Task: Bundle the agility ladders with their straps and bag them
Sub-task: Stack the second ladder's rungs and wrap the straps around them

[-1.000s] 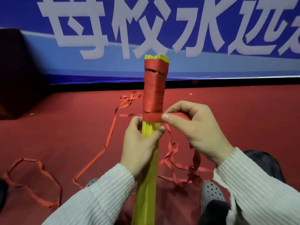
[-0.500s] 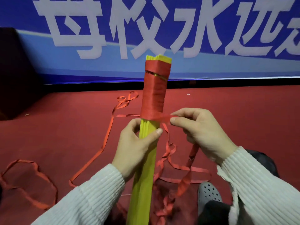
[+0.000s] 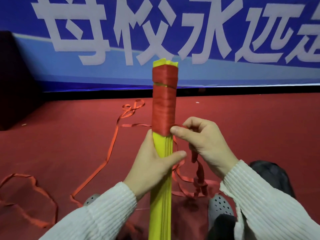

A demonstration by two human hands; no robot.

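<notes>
A: Which step is this?
B: Bundling. The left hand point(image 3: 152, 163) grips the upright yellow ladder stack point(image 3: 161, 187); the right hand point(image 3: 202, 144) pinches the red strap point(image 3: 163, 108) at the wrap's lower edge.
A: Next?
B: Probably another tight turn downward, keeping tension.
A: Any bag?
B: None visible; slack strap trails on the floor point(image 3: 69, 144).

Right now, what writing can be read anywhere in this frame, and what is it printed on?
"母校永远": large white characters on the blue banner behind the yellow ladder bundle; their tops are cut off by the frame.
A fifth character at the right edge is cropped and cannot be read.
No writing shows on the red strap, the bundle, the sleeves or the shoes.
</notes>
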